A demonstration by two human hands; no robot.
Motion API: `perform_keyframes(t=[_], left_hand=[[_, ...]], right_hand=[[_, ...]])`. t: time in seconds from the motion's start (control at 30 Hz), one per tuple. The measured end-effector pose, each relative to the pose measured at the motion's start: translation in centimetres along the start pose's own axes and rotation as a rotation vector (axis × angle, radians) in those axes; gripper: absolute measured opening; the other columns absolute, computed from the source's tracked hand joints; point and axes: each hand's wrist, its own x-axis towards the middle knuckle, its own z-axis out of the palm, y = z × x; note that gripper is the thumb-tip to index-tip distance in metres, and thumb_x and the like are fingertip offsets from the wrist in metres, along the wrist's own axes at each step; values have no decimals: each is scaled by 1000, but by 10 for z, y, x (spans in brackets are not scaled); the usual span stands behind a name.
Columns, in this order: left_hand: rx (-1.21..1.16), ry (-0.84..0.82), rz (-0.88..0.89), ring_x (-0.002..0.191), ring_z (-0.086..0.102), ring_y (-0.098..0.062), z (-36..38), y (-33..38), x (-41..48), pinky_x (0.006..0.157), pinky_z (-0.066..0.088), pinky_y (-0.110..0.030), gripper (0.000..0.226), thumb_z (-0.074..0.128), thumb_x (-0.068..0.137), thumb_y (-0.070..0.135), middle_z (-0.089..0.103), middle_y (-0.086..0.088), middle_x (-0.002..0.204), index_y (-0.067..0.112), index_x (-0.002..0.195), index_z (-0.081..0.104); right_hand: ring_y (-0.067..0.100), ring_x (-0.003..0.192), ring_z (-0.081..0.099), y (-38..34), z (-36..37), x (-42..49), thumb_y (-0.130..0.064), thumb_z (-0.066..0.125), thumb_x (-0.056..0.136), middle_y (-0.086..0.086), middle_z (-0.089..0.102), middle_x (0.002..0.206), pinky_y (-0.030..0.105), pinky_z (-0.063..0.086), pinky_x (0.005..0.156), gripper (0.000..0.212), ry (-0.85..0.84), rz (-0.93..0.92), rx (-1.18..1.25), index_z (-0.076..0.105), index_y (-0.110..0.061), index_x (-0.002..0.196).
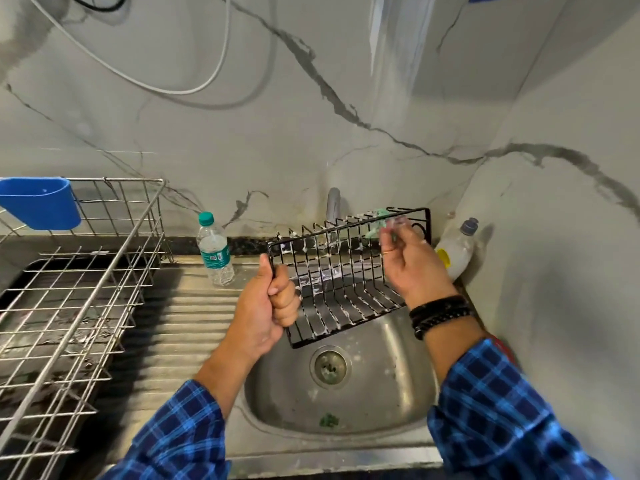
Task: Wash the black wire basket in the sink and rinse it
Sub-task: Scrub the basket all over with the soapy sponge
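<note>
Sink (381, 393) below: left hand (266, 313) grips basket (346, 282) rim, right hand (412, 268) pinches sponge (375, 223).

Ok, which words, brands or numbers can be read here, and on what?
Clear plastic water bottle with teal label: print and a code square, too blurred to read.
Pale squeeze bottle with yellow label by the wall: too blurred to read.
No other text shows.

No wording can be read anywhere. The clear plastic bottle (214, 251), left of centre in the frame, wears a teal label (215, 257) with white print and a small square code-like patch, all too blurred to make out. The pale bottle (455, 252) at centre right carries a yellow label (443, 258), equally illegible.
</note>
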Motion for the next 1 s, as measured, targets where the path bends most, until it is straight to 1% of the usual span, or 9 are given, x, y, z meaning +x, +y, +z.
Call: perform_keyframes(t=[0.07, 0.13, 0.2, 0.3, 0.37, 0.57, 0.7, 0.8, 1.0], left_hand=[[-2, -9, -1, 36, 18, -5, 4, -2, 3, 37, 14, -16, 59, 21, 101, 57, 28, 12, 42, 24, 56, 40], [0, -34, 0, 35, 21, -4, 5, -3, 4, 36, 16, -16, 57, 24, 100, 58, 29, 12, 43, 24, 57, 41], [3, -49, 7, 37, 16, -7, 6, -4, 4, 36, 15, -16, 57, 25, 99, 58, 29, 12, 43, 24, 57, 41], [-39, -19, 24, 40, 10, -11, 8, 0, 3, 37, 13, -16, 61, 19, 102, 56, 19, 8, 45, 24, 55, 41], [-68, 7, 27, 40, 8, -11, 10, 5, 3, 38, 12, -16, 62, 18, 102, 55, 13, 4, 48, 24, 54, 41], [-24, -19, 26, 40, 10, -10, 8, 4, 3, 37, 13, -16, 59, 23, 100, 58, 24, 10, 43, 24, 55, 42], [-7, -75, 19, 40, 11, -10, 12, -1, 0, 36, 17, -14, 52, 39, 90, 61, 31, 12, 42, 23, 55, 44], [-5, -74, 38, 40, 11, -10, 10, -2, 3, 37, 16, -14, 52, 37, 91, 61, 32, 12, 43, 24, 55, 44], [-3, -38, 59, 39, 11, -10, 1, 5, 8, 36, 16, -14, 53, 36, 92, 62, 31, 12, 42, 24, 55, 43]], right_hand=[[-3, 90, 63, 10, 1, 4, -64, 60, 86, -13, 59, 95, 14, 49, 91, 25, -37, 15, 46, 67, -40, 87], [-1, 75, 68, 18, -4, 10, -32, 56, 100, -2, 68, 87, 14, 54, 73, 15, -25, -49, 7, 62, -22, 90], [-3, 77, 60, 13, 2, 5, -28, 49, 100, -4, 64, 87, 10, 48, 76, 18, 25, -128, -22, 62, -19, 93], [13, 86, 64, 16, 3, 5, -5, 54, 99, 13, 66, 94, 18, 57, 71, 14, -35, -39, 98, 62, 1, 108], [21, 91, 69, 12, 7, -4, 4, 60, 92, 19, 70, 100, 23, 60, 72, 18, -65, 100, 78, 65, 0, 109], [22, 90, 72, 25, 18, -16, 8, 60, 89, 17, 70, 105, 29, 61, 83, 22, -11, -10, -55, 64, 0, 109], [19, 95, 70, 35, 19, -6, 2, 53, 97, 16, 66, 116, 23, 60, 71, 17, 27, 34, -87, 63, 1, 111], [22, 87, 73, 38, 18, -8, 6, 51, 97, 19, 73, 97, 28, 62, 75, 14, 0, 67, -17, 64, 2, 99], [34, 108, 69, 25, 14, -24, 9, 56, 91, 25, 73, 102, 31, 61, 80, 20, -111, 98, -37, 63, 1, 108]])
